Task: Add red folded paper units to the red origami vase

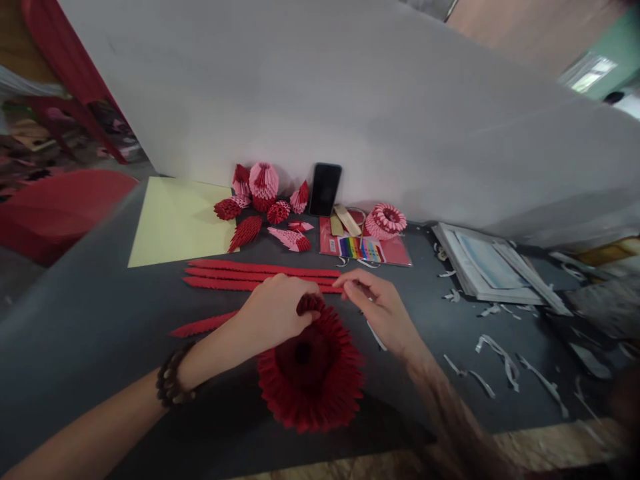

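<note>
A round red piece built from many folded paper units (340, 393), with a dark hollow at its middle, sits on the dark table in front of me. My left hand (287, 307) reaches over it, thumb and fingers closed on its far rim. Beyond lie long red rows of folded paper units (225, 273), side by side; a shorter red row (200, 327) passes behind my left forearm. My right hand (373, 300) is at the right end of the long rows, fingertips drawn together; whatever they may pinch is too small to make out.
Pink-and-red folded-paper pieces (263, 183) stand near the wall beside a yellow sheet (173, 223). A phone (325, 190) leans there, near a pink paper ring (385, 221) on a red packet (397, 253). Paper stacks (487, 260) and white scraps (500, 357) lie right.
</note>
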The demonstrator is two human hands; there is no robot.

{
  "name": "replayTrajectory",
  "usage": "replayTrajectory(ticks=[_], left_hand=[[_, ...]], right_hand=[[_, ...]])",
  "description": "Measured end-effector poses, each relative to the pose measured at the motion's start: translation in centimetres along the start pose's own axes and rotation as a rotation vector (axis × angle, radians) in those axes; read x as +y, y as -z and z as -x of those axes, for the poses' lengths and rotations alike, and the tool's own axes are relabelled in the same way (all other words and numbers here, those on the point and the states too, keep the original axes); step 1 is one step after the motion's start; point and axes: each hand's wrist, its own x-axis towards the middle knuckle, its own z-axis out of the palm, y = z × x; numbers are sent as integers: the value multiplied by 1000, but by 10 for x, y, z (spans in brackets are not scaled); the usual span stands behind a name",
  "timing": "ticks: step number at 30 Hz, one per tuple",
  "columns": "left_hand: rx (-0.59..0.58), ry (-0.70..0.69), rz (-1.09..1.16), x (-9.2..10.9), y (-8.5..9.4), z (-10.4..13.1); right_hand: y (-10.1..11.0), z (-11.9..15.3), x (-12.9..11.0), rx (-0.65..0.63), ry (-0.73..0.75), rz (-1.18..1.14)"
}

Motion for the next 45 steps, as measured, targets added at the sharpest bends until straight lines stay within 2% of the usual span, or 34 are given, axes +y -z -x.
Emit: replayTrajectory(ticks=[5,12,15,19,26,37,45], left_hand=[[24,-30,18,2,-1,4],[43,-6,-25,-1,-3,3],[47,13,-27,0,-3,3],[58,29,-2,-1,-4,2],[59,38,-5,-1,-4,1],[60,32,-17,0,-4,0],[63,17,-41,0,-4,0]], right_hand=[[1,0,5,-102,20,-44],[-10,0,15,-29,-121,-244],[-11,-2,18,-37,-148,-195],[-9,-4,20,-58,-99,-132],[-13,-4,24,-49,-69,-89],[-20,-4,26,-32,-103,-86],[-23,3,15,116,-53,40]])
